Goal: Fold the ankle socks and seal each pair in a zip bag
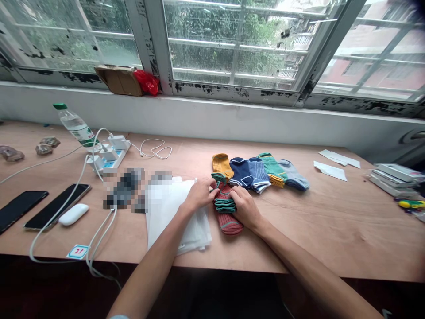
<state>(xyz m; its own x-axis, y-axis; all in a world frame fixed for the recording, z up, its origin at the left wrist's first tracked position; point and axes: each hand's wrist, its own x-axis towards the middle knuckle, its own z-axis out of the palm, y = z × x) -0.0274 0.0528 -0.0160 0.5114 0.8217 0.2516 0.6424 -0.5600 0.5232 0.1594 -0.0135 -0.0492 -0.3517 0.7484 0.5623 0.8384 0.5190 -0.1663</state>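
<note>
A pair of red socks (229, 225) with green cuffs lies folded on the table in front of me. My left hand (201, 194) pinches its upper left edge, fingers bent together. From the right, my right hand (246, 207) curls its fingers over the socks beside the green cuff; its fingertips partly hide the fabric. Just behind are more folded socks in a row: yellow socks (222, 165), navy socks (239, 170), blue socks (258, 173), green socks (272, 167) and grey-blue socks (294, 175). White translucent bags (179, 221) lie under my left forearm.
Leftward are a power strip (124, 153) with chargers, white cables, a water bottle (77, 126), two phones (58, 206) and a white earbud case (73, 214). Paper slips (330, 170) and a stack of wrapped packets (396, 179) lie right. A window ledge runs behind the table.
</note>
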